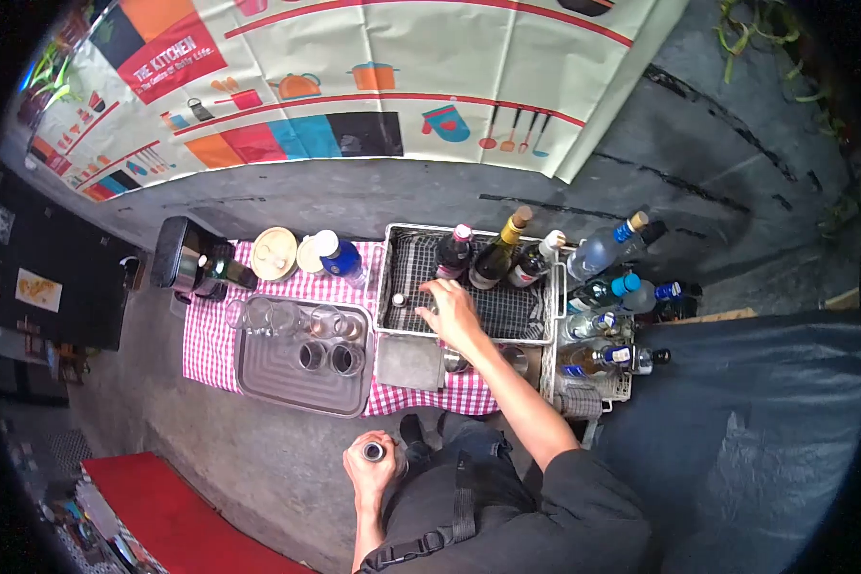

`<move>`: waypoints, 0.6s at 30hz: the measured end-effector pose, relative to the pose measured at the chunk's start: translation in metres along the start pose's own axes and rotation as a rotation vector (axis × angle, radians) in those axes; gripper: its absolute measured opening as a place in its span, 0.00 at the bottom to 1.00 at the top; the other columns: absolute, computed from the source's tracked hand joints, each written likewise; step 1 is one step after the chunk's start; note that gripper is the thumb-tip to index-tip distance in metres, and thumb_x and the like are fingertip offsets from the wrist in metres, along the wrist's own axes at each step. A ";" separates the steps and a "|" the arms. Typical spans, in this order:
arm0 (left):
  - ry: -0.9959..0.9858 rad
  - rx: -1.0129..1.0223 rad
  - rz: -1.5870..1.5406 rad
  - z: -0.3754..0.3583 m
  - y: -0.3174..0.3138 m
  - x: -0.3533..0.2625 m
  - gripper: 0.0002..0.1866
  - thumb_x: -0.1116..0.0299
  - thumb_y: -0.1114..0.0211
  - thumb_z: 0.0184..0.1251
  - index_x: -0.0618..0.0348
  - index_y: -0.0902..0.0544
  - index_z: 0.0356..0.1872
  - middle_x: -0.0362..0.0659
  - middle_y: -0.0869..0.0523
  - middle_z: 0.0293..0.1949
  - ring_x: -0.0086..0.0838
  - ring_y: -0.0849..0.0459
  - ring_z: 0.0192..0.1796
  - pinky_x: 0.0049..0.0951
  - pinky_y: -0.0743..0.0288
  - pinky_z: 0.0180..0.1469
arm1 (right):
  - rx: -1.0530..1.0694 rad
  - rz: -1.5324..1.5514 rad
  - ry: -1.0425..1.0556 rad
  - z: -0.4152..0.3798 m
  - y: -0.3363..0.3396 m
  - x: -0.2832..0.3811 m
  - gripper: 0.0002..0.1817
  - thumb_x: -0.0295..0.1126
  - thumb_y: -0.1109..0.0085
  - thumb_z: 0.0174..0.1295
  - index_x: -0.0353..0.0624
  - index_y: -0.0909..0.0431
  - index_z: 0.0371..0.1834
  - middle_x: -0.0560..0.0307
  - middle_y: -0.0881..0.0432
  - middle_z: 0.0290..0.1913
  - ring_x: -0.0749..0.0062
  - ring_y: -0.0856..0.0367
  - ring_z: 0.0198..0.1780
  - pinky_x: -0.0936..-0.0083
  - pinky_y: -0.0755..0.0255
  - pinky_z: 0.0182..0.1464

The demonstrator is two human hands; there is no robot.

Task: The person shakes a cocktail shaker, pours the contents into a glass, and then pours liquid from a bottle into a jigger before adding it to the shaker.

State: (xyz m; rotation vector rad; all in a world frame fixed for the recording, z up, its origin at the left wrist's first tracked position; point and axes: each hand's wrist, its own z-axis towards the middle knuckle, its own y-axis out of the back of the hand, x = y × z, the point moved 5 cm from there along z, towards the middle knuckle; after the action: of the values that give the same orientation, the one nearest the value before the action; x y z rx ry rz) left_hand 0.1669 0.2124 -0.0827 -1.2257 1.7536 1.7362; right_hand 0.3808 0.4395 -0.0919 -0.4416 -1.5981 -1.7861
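Low at my side, my left hand [367,469] is wrapped round a bottle [374,452], whose round mouth points up at me; its body is mostly hidden. My right hand [450,311] reaches over a white wire basket [469,338], fingers apart and nothing visible between them. A small white cap-like piece [398,299] lies on the basket's dark checked lining, left of my right fingertips. Behind that hand in the basket stand a bottle with a pink top [454,253], a gold-topped wine bottle [496,256] and a white-topped bottle [534,263].
Left of the basket, a grey-brown tray [273,387] holds several glasses [344,358]. A blue-and-white bottle [339,254] and a round wooden-rimmed container [275,252] stand behind it. Several bottles [598,253] crowd the right rack. A folded grey cloth [409,363] lies before the basket.
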 end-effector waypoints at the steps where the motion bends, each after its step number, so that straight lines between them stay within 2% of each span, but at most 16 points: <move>1: -0.011 0.013 0.000 0.001 0.000 -0.001 0.07 0.73 0.32 0.57 0.63 0.14 0.21 0.49 0.10 0.29 0.39 0.09 0.39 0.36 0.18 0.46 | -0.038 0.107 -0.083 -0.011 0.020 0.001 0.21 0.29 0.25 0.53 0.38 0.19 0.50 0.49 0.16 0.49 0.53 0.17 0.52 0.58 0.24 0.56; 2: -0.075 0.017 0.012 0.002 0.002 -0.004 0.08 0.74 0.32 0.59 0.65 0.15 0.22 0.49 0.10 0.29 0.37 0.09 0.35 0.34 0.18 0.43 | -0.079 0.215 -0.162 -0.022 0.035 -0.001 0.20 0.29 0.26 0.55 0.38 0.18 0.51 0.48 0.15 0.50 0.54 0.16 0.51 0.59 0.22 0.56; 3: -0.139 0.020 0.022 0.002 0.003 -0.006 0.09 0.75 0.33 0.61 0.67 0.16 0.22 0.49 0.10 0.30 0.35 0.09 0.32 0.32 0.19 0.39 | -0.105 0.177 -0.189 -0.037 0.046 -0.004 0.19 0.30 0.27 0.57 0.37 0.19 0.51 0.48 0.15 0.50 0.56 0.15 0.51 0.62 0.20 0.55; 6: -0.124 0.052 0.031 0.003 0.007 -0.003 0.09 0.73 0.33 0.62 0.67 0.15 0.23 0.49 0.10 0.28 0.35 0.09 0.32 0.32 0.19 0.40 | -0.143 0.103 -0.301 -0.088 0.073 -0.017 0.18 0.30 0.28 0.61 0.36 0.19 0.52 0.48 0.14 0.49 0.63 0.14 0.48 0.68 0.17 0.50; 9: -0.133 0.073 0.062 0.001 0.018 -0.013 0.09 0.71 0.34 0.62 0.67 0.13 0.25 0.48 0.10 0.26 0.35 0.09 0.31 0.32 0.19 0.39 | -0.192 0.094 -0.335 -0.131 0.078 -0.027 0.18 0.29 0.29 0.60 0.36 0.19 0.52 0.48 0.14 0.47 0.63 0.13 0.45 0.67 0.17 0.47; 12: -0.170 0.115 0.037 -0.001 0.020 -0.001 0.09 0.71 0.33 0.61 0.67 0.13 0.27 0.49 0.11 0.25 0.36 0.09 0.30 0.33 0.19 0.39 | -0.114 0.101 -0.408 -0.145 0.070 -0.031 0.19 0.29 0.28 0.59 0.36 0.20 0.53 0.48 0.15 0.49 0.60 0.14 0.49 0.65 0.19 0.51; 15: -0.221 0.108 0.065 -0.007 0.028 -0.006 0.09 0.70 0.33 0.61 0.67 0.13 0.26 0.50 0.11 0.25 0.36 0.09 0.29 0.33 0.19 0.38 | -0.069 0.001 -0.240 -0.114 0.058 -0.033 0.23 0.28 0.28 0.57 0.39 0.21 0.56 0.47 0.18 0.55 0.53 0.20 0.59 0.60 0.26 0.63; 16: -0.219 0.105 0.066 -0.008 0.029 -0.006 0.09 0.70 0.33 0.61 0.67 0.13 0.26 0.50 0.11 0.25 0.36 0.09 0.29 0.33 0.19 0.38 | -0.066 0.002 -0.237 -0.100 0.050 -0.042 0.23 0.28 0.28 0.57 0.39 0.21 0.56 0.47 0.18 0.55 0.53 0.20 0.59 0.60 0.26 0.63; 18: -0.153 0.095 0.095 -0.011 0.031 0.001 0.09 0.71 0.33 0.61 0.66 0.13 0.26 0.49 0.11 0.25 0.37 0.09 0.30 0.33 0.19 0.38 | -0.015 -0.089 -0.068 -0.067 0.029 -0.052 0.26 0.26 0.28 0.54 0.39 0.22 0.59 0.49 0.20 0.56 0.52 0.20 0.60 0.60 0.25 0.63</move>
State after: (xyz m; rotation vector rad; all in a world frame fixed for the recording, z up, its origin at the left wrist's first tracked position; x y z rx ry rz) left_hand 0.1449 0.1975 -0.0628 -0.9580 1.8073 1.7276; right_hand 0.4497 0.3885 -0.1172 -0.4491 -1.6753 -1.8684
